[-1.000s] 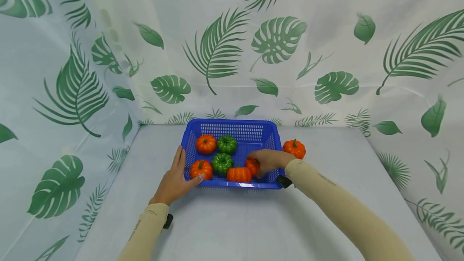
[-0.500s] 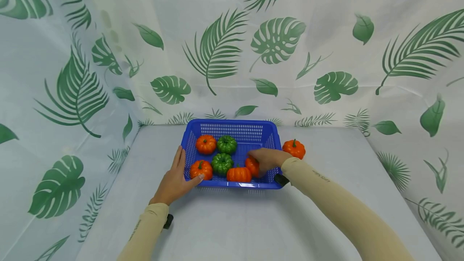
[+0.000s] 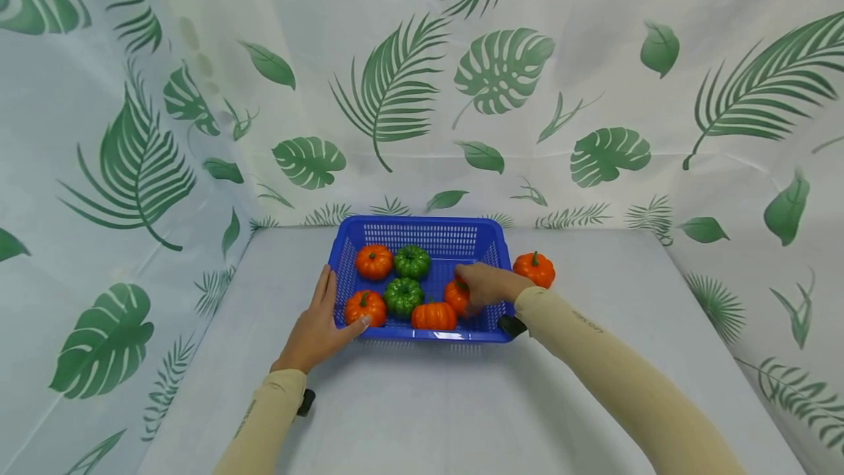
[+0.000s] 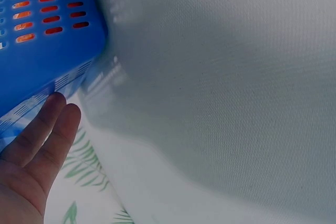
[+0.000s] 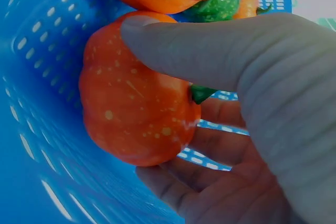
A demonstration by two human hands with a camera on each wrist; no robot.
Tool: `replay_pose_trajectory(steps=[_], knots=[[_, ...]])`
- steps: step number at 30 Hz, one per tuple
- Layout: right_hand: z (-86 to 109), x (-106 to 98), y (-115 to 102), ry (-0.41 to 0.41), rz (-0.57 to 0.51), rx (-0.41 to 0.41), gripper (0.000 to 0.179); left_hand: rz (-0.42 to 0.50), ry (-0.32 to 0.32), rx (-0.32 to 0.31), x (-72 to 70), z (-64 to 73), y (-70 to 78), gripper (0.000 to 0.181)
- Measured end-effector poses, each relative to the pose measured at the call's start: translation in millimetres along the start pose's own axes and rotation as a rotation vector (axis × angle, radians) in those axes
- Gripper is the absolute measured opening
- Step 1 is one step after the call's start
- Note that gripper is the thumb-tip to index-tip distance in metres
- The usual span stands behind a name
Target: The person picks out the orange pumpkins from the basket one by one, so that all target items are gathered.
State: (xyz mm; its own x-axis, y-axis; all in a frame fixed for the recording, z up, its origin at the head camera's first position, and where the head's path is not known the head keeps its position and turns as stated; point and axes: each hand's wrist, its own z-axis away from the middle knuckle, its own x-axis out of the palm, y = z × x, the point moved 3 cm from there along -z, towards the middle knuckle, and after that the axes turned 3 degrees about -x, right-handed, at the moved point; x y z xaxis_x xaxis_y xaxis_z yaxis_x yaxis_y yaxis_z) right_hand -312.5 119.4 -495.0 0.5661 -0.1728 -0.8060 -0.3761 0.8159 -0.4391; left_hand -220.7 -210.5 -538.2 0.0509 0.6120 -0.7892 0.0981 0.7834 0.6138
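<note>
Right hand [image 3: 486, 288] and held pumpkin [image 5: 136, 93] are sitting slightly farther from the near rim [image 3: 428, 336] than half a second ago. Its thumb [image 5: 178, 51] is lying across one side of the orange body, while the fingers [image 5: 220, 142] are reaching round the other, a little apart — pinching the pumpkin between them. Its stem [image 5: 202, 94] is pointing in toward the palm. Whether the underside is touching the basket floor, the views aren't showing clearly.

Judging by its gloss, it is probably feeling light, stiff and rather slick, not very fragile; grooves between the ribs are likely offering the better purchase. Its wide sides are looking like the sound hold — the short stem, a poor one.

Just to its left, a neighbouring pumpkin [image 3: 434, 316] is crowding that side. Farther left, a far green one [image 3: 412, 262], a near green one [image 3: 404, 297], a far orange one [image 3: 374, 262] and a near orange one [image 3: 364, 305] are lying in the basket [image 3: 422, 220]. At its left side, the left hand [image 3: 318, 334] is resting, fingers extended along the outside, thumb reaching over the rim. Beyond the right wall, a loose pumpkin [image 3: 534, 271] is standing on the table [image 3: 409, 416].
</note>
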Motion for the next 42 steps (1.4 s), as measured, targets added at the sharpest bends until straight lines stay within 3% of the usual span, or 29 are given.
replay_pose_trajectory(steps=[9,20,27,34,42], knots=[[1.1,-1,3,0.056,-0.013,-0.050,0.062,0.005,-0.009,-0.006,-0.9,1.1,2.3,0.121],[3.2,-6,5,0.188,-0.057,-0.117,0.075,0.009,0.007,0.014,-1.8,2.2,4.2,0.119],[5.8,-6,10,0.271,-0.138,-0.135,0.077,0.003,0.002,0.011,-0.2,1.3,2.5,0.119],[11.4,-7,9,0.310,-0.238,-0.163,0.077,0.012,-0.009,-0.002,0.9,0.3,1.3,0.120],[11.4,-7,9,0.342,-0.281,-0.164,0.078,0.005,-0.002,-0.003,1.3,0.1,0.6,0.119]])
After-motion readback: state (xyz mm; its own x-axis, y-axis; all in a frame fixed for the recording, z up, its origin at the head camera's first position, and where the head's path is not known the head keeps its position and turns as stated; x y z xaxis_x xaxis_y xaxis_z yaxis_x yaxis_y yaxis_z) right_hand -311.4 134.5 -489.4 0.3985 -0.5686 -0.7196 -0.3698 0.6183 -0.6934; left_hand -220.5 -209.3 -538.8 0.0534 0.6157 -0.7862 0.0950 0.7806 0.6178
